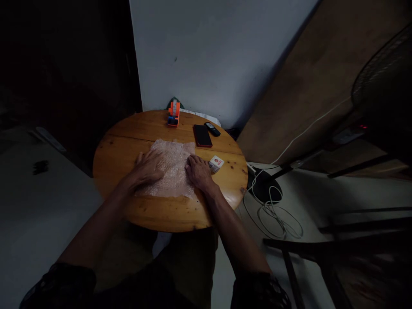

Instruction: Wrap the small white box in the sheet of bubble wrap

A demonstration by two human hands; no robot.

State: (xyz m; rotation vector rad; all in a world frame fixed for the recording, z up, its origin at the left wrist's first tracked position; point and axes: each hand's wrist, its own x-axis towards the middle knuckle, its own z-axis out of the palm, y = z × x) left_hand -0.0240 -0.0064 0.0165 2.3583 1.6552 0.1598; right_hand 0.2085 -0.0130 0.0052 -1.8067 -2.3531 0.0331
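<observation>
Plainly, two bare hands on a sheet of bubble wrap

The bubble wrap (172,167) lies spread out on the round wooden tabletop (225,189), towards its left and middle, with its surface wrinkled and its edges uneven. The left hand (149,168) rests over the left side of the bubble wrap, palm down, its grip open and the fingers spread apart, pointing away from the body. The right hand (198,171) is at the right edge of the bubble wrap, back of the hand up and fingers bent. Its fingertips are tucked out of sight, so I cannot tell whether that grip is pinching the sheet or only resting against it.

Just right of the bubble wrap, close beside the right hand, sits a small white box (216,162) with a red mark. Beyond the wrap's far right corner lies a dark flat device (202,135) with a reddish edge, and a black handset (212,129) is right next to it, slanted. Straight beyond the bubble wrap, near the far rim, stands an orange holder (174,112) with a blue part; in this dim light it looks like a tape dispenser. White paper (204,116) runs along the rim to the right of it.

Well to the right of the bubble wrap, down on the floor, a pale cable (273,214) lies in loose loops, partly over a round black base (265,186).
</observation>
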